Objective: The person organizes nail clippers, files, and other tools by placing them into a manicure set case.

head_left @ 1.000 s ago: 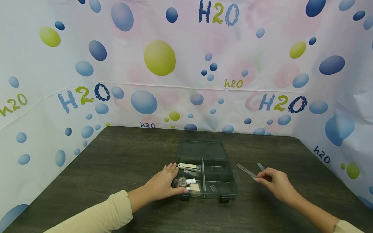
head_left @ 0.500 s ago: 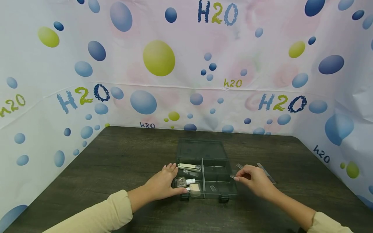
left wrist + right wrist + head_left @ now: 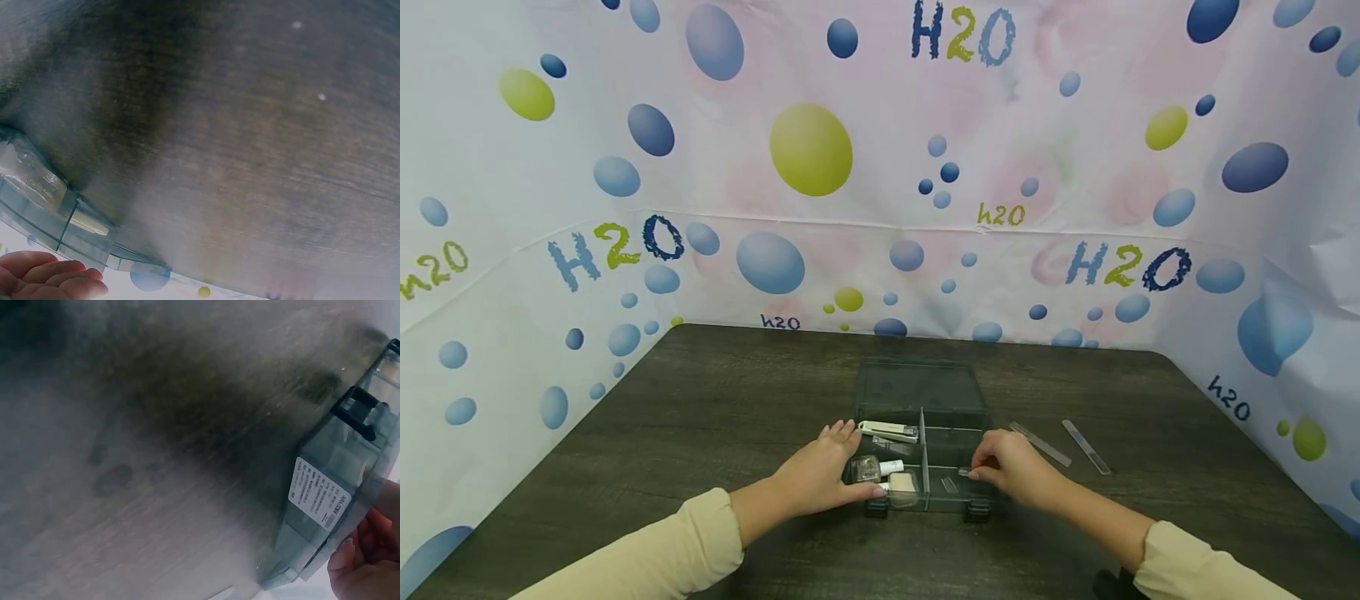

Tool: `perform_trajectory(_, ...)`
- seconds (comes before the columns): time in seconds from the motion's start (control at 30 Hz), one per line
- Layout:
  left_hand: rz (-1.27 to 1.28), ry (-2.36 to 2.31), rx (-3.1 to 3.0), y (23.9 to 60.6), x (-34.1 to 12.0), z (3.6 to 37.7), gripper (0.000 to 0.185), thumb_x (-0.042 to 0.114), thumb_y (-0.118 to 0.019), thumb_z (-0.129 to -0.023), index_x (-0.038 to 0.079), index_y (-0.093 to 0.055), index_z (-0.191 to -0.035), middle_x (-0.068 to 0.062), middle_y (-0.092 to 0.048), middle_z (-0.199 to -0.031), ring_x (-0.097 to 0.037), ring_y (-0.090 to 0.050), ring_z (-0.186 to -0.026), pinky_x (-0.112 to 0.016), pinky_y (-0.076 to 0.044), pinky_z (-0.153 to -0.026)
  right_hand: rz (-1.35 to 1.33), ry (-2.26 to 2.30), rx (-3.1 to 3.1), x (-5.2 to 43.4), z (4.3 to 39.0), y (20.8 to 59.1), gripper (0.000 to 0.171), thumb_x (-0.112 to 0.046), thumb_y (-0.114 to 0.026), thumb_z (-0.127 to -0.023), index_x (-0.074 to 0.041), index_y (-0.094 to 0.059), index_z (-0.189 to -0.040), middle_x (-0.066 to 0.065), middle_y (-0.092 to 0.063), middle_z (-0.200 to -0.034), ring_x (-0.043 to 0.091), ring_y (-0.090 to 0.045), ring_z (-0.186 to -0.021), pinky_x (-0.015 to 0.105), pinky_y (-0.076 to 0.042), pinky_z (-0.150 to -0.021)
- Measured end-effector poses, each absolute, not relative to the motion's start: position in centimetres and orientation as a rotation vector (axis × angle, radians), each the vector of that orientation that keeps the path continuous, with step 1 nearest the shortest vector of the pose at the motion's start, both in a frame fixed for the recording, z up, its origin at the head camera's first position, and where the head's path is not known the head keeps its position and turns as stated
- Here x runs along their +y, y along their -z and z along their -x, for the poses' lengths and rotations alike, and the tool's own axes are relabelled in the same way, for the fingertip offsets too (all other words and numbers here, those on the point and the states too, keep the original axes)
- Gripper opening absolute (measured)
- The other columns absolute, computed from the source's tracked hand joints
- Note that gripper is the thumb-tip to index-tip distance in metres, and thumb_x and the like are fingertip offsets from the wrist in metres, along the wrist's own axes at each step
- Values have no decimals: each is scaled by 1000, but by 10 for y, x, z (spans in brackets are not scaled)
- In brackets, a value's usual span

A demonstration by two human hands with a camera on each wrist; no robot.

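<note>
Two hands work at a clear plastic organizer box (image 3: 925, 450) at lower centre of the dark wood-grain tabletop (image 3: 715, 400).

The left hand (image 3: 820, 475) rests flat, fingers straight, against the box's left wall; the right hand (image 3: 1011, 467) pinches a small clear strip (image 3: 964, 472) over the front right compartment. The thin, slick strip could slip sideways if released crooked. Two flat strips (image 3: 1041, 444) lie right of the box.

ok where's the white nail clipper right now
In the head view the white nail clipper lies in the back left compartment of the clear organizer box, just beyond the left hand's fingertips and left of the centre divider.
</note>
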State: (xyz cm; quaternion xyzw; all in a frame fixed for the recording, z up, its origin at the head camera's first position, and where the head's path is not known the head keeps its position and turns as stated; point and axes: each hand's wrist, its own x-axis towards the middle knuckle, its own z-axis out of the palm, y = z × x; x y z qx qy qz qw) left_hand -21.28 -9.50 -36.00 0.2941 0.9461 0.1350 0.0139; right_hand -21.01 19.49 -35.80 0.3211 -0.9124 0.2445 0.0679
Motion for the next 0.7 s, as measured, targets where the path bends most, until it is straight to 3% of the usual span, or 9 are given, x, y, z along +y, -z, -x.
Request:
perform_trajectory(0.43,-906,-440,2938,358,-95,212,83,53,-61,-83,-9,-43,-134,-29,-37,-142,-41,-34,-134,-51,-32,-109,-1086,-453,-2778,190,212,356,9,-10,-75,-74,-13,-69,-68,-9,-54,-69,3,-42,-65,18,-42,-56)
perform_trajectory(0.7,-892,-435,2933,359,-95,213,84,55,-60,-83,-8,-42,-135,-28,-36,-143,-41,-33,-134,-51,-31,-110,-999,-640,-2711,197,213,348,4,-10,-71,-78,-6,-72,-79,-4,-62,-77,9,-53,-71,20,-47,-61)
